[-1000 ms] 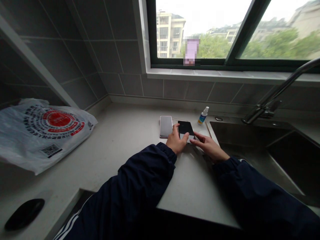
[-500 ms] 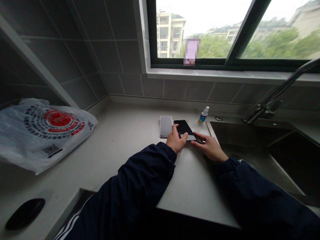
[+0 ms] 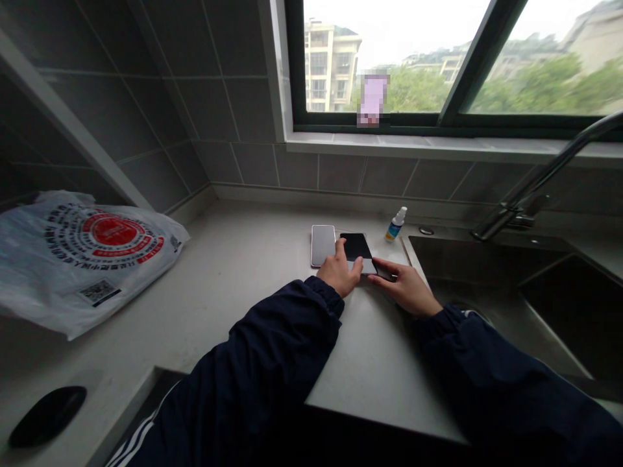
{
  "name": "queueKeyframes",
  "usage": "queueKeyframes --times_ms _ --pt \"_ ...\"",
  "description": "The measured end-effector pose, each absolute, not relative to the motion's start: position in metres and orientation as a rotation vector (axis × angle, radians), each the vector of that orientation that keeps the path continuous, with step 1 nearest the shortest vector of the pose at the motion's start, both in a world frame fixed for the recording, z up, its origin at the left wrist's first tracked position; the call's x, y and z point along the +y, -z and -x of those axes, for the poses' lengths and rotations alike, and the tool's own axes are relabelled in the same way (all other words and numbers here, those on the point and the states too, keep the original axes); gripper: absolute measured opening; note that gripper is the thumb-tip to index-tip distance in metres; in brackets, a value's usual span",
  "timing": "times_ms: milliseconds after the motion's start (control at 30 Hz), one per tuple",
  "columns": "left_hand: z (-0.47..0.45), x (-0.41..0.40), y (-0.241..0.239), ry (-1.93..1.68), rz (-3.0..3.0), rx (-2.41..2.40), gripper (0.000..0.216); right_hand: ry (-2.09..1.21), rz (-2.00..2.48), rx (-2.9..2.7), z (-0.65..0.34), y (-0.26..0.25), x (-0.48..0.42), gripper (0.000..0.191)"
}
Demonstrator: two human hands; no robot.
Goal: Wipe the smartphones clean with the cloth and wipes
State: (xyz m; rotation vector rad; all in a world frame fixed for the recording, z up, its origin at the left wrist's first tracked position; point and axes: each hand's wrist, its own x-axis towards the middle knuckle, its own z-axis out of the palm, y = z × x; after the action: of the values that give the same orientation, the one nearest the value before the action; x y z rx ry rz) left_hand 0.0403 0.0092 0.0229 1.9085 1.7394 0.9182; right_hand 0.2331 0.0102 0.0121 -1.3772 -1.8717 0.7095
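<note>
A black phone (image 3: 356, 245) is between my hands just above or on the counter, its lower part catching pale window light. My left hand (image 3: 341, 271) grips its left and lower edge, thumb over the near end. At its lower right corner, my right hand (image 3: 406, 287) pinches with thumb and fingers; a thin dark edge shows between them, and whether that is part of the phone I cannot tell. Lying just left of the black phone is a second phone (image 3: 323, 245) with a grey face. Behind to the right stands a small spray bottle (image 3: 395, 227) with a blue and yellow label.
A steel sink (image 3: 467, 259) with a faucet (image 3: 525, 175) lies to the right. On the left, a white plastic bag (image 3: 97, 259) with red and black print rests on the pale counter (image 3: 228, 246). A dark oval object (image 3: 48, 415) is at lower left. A window rises behind.
The black phone has turned slightly, its right edge shifting left and its face catching more light. My right hand has moved a little left with it; my left hand has moved only slightly.
</note>
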Motion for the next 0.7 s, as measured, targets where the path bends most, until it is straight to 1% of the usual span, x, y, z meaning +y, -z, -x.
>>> queueKeyframes --times_ms 133,333,467,567,700 --pt "-0.037 0.009 -0.029 -0.89 -1.951 1.807 0.059 -0.693 1.391 -1.898 -0.234 -0.009 0.011 0.056" --pt "-0.031 0.014 -0.03 -0.894 -2.046 1.971 0.027 -0.694 1.386 -1.963 -0.233 -0.009 0.009 0.047" --pt "-0.027 0.019 -0.028 -1.036 -2.152 1.956 0.018 -0.675 1.365 -1.994 -0.232 -0.01 0.008 0.041" --pt "-0.024 0.021 -0.028 -1.091 -2.179 2.013 0.024 -0.676 1.377 -1.992 -0.231 -0.011 0.007 0.041" --pt "-0.021 0.025 -0.025 -1.032 -2.122 2.157 0.052 -0.651 1.391 -1.98 -0.23 -0.012 0.005 0.04"
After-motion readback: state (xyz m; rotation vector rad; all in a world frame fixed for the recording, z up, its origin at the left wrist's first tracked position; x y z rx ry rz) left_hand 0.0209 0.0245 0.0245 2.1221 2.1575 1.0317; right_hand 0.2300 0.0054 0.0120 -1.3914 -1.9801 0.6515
